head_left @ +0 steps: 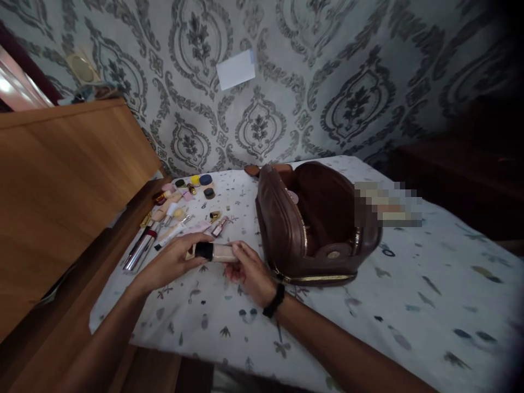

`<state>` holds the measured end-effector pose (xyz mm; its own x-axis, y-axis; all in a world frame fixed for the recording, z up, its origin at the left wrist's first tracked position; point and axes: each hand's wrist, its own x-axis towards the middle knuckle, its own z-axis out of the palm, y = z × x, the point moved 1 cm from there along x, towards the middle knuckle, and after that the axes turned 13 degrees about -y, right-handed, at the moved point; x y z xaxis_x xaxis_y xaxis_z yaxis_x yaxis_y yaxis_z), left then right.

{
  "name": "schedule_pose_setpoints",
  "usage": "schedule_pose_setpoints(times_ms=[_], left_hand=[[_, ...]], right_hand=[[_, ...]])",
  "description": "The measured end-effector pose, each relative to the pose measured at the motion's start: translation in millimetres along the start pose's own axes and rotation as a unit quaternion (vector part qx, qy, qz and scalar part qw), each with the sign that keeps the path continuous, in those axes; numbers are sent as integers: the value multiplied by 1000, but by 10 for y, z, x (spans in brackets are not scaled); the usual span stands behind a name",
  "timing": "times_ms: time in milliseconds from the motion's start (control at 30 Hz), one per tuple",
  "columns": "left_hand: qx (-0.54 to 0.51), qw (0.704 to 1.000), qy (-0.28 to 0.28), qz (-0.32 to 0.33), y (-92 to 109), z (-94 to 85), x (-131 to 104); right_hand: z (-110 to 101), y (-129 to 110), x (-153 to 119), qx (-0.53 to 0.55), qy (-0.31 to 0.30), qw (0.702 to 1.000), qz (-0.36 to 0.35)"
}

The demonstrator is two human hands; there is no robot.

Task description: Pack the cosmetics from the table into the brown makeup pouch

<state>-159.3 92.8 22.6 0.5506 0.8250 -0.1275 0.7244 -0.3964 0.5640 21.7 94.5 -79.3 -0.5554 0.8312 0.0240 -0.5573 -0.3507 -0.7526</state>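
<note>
A foundation bottle (224,252) with a black cap and a pale beige body lies sideways between my two hands, above the table. My left hand (180,255) pinches it at the capped end. At the other end, the fingers of my right hand (250,273) close on the beige body; a black band is around that wrist. Just right of my hands stands a brown leather bag (278,229), its zipped top gaping. Behind my hands lie a small pinkish bottle (221,226) and a gold-and-black cap (214,215).
Several cosmetics lie at the table's left side, among them a silver tube (140,252), a yellow-lidded jar (195,179) and a blue-lidded jar (206,179). A wooden cabinet (73,158) borders the left. A patterned cloth (409,305) covers the table; a papered wall rises behind.
</note>
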Motion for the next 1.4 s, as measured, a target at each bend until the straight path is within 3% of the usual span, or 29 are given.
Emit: schedule_pose_setpoints(times_ms=[533,900,1200,1400], left_hand=[[-168,981,79,-46,-317,33,-214],[-116,987,96,-53,-220,84,-169],[-86,992,86,-22,-53,263,-119],[23,993,116,26,101,337,-48]], right_hand=[[12,-76,-1,17,24,999,-22],[36,-70,-27,-12,27,1000,-2],[80,-28,-72,-44,21,999,4],[52,-31,-81,-17,50,998,-14]])
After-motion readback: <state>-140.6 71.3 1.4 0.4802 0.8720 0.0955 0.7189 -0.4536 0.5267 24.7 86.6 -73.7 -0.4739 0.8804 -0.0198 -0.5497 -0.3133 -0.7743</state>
